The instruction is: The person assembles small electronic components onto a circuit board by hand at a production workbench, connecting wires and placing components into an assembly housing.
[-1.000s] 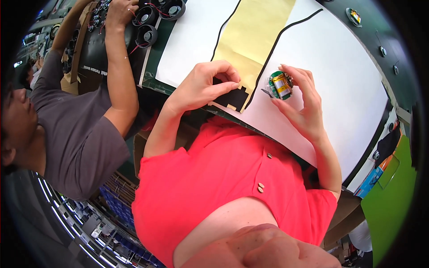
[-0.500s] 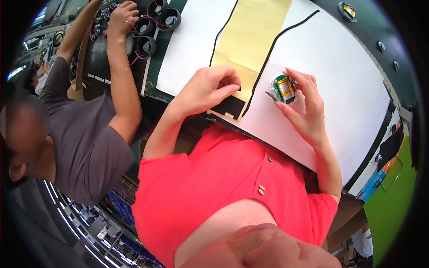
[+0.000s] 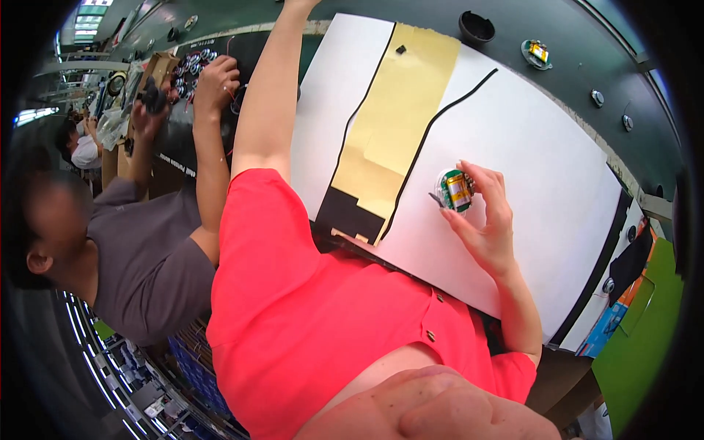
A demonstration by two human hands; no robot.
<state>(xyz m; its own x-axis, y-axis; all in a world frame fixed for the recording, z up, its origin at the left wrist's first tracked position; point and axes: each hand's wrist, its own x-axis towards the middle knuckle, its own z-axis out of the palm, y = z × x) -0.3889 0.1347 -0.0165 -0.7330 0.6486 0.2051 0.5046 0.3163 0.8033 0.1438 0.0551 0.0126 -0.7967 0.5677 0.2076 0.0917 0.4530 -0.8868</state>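
My right hand (image 3: 488,213) grips a round green circuit board (image 3: 455,192) by its edge, thumb on the near side and fingers on the far side. A yellow and silver battery pack lies on the board, and a short dark piece juts out at its left. My left arm (image 3: 268,95) stretches away over the table's left side; the hand itself is cut off by the upper edge. Left of the board lies a yellow paper strip (image 3: 385,121) with a black sheet (image 3: 345,213) at its near end and a small black square (image 3: 400,49) near its far end.
Thin black strips run along the yellow paper on the white board (image 3: 557,191). Beyond it are a black cup-shaped housing (image 3: 477,28), a second circuit board (image 3: 537,53) and small round parts (image 3: 598,97). At left, a co-worker's hand (image 3: 218,82) is over several speaker parts (image 3: 194,66).
My left hand has left the near end of the yellow paper and reached forward out of view. My right hand still holds the circuit board. The view has shifted, showing more of the far table.
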